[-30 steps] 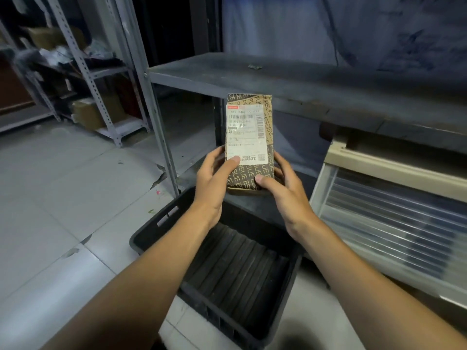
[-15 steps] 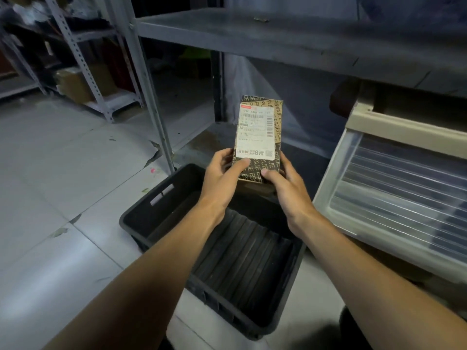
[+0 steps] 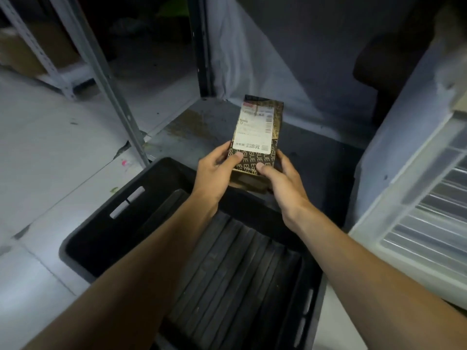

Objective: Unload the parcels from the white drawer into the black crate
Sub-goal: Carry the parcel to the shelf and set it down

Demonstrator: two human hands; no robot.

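Note:
A dark parcel [image 3: 256,127] printed with gold letters and bearing a white shipping label is held upright just beyond the far rim of the black crate. My left hand [image 3: 216,168] grips its lower left corner, thumb on the front. My right hand [image 3: 279,178] grips the lower right corner the same way. The black crate [image 3: 101,231] sits on the floor below my forearms; its ribbed bottom holds no parcels that I can see. The white drawer [image 3: 409,203], translucent with a ribbed base, stands pulled out at the right.
A grey metal shelf upright [image 3: 113,97] rises left of the crate. The low shelf board [image 3: 192,132] lies behind the crate. A second rack with a cardboard box [image 3: 38,49] stands at the far left. Grey floor tiles [image 3: 50,152] spread to the left.
Both hands have lowered the parcel toward the crate's far rim. The camera has tilted down, so the upper shelf has left the view and more of the crate shows.

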